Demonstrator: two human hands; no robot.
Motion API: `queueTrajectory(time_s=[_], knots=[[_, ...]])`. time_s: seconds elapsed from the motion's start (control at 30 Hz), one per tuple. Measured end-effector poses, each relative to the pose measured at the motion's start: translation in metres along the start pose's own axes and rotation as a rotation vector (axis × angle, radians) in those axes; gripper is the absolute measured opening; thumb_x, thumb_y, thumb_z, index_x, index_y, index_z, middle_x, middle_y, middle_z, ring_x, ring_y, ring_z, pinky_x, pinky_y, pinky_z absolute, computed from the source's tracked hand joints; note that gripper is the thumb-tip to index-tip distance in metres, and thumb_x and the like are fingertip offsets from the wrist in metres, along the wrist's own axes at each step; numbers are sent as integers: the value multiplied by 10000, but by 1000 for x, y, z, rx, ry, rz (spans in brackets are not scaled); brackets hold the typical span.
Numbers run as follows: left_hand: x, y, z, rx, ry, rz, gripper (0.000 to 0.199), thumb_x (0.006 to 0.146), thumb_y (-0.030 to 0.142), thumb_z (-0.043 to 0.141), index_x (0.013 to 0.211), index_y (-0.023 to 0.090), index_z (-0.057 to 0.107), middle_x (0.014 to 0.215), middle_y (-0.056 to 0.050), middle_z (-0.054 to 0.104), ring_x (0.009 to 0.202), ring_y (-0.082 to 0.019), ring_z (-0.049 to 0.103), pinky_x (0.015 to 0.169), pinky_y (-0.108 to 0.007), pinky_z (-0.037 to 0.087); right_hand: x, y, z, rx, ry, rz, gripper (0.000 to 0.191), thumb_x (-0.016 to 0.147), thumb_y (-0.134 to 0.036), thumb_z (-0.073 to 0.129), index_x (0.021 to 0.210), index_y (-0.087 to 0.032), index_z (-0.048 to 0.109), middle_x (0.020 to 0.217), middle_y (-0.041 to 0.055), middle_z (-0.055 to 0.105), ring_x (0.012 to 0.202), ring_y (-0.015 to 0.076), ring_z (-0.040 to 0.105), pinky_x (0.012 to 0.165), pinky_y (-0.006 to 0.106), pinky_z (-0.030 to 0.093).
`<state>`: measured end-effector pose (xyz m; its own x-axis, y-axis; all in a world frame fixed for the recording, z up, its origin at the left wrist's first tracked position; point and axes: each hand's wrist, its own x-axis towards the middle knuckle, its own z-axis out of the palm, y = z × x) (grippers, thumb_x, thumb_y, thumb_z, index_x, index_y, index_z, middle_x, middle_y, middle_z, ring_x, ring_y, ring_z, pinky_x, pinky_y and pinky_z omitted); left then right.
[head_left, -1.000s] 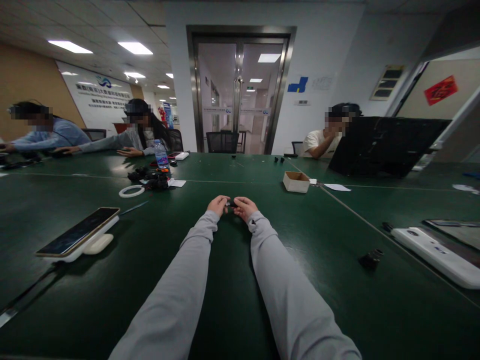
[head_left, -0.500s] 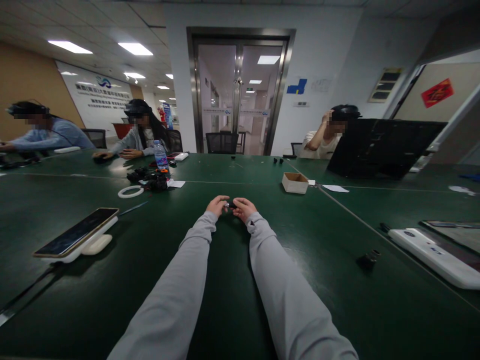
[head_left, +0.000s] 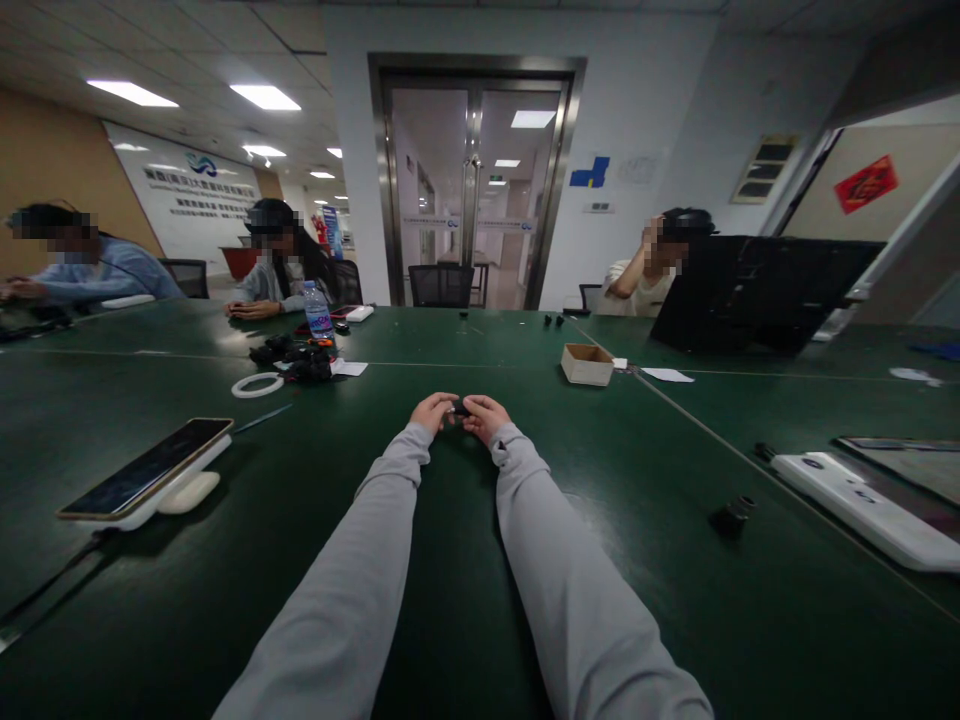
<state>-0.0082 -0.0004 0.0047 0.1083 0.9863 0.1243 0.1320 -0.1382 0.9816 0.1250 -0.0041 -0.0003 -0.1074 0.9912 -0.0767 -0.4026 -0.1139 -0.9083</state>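
Observation:
Both arms reach forward over the green table (head_left: 450, 620), with the hands close together near the centre of the view. My right hand (head_left: 487, 417) pinches a small black object (head_left: 460, 408) between thumb and fingers. On the other side, my left hand (head_left: 433, 412) has its fingers closed at the left end of that same object, where a small shiny part shows. The object's details are too small to make out, and the fingers cover part of it.
A small open box (head_left: 587, 366) stands beyond my hands, right of centre. Left are a phone on a stand (head_left: 150, 470), a white ring (head_left: 257, 386), black gear (head_left: 300, 360) and a bottle (head_left: 317, 312). Right lie a black piece (head_left: 733, 516) and a white device (head_left: 862, 505).
The whole view has shifted slightly. My hands keep nearly the same pose around the black object. Across the table at the left, a person's hands have drawn together.

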Motion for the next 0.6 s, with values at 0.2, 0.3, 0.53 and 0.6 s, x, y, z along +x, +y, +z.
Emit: queueTrajectory(time_s=[0.2,0.3,0.53,0.6], knots=[[-1,2,0,-8,6,-9,296,718,177,442,982,124,565,459,48,500,322,-40,362,345,-163,262,-1,-1,1,-11,10,10,127,686,-163,633,758,-169,529,468,-17,592,383,77,529,405,172,453],[0,0,0,-6,-9,-11,277,765,228,395,927,111,586,417,46,463,311,-41,346,342,-165,254,-2,-2,1,-12,12,8,130,683,-168,639,752,-169,529,467,-19,591,376,74,526,396,168,449],[0,-2,0,10,-9,13,269,763,232,419,943,121,586,442,47,466,330,-45,362,363,-170,283,-3,-3,1,-1,-9,2,144,666,-186,664,731,-172,536,472,-17,595,381,75,532,391,166,449],[0,-2,0,-5,5,13,284,749,216,442,990,135,568,480,46,492,341,-44,376,370,-169,291,-3,-3,1,5,-10,2,136,672,-185,659,733,-172,538,473,-17,596,386,78,537,390,169,449]])
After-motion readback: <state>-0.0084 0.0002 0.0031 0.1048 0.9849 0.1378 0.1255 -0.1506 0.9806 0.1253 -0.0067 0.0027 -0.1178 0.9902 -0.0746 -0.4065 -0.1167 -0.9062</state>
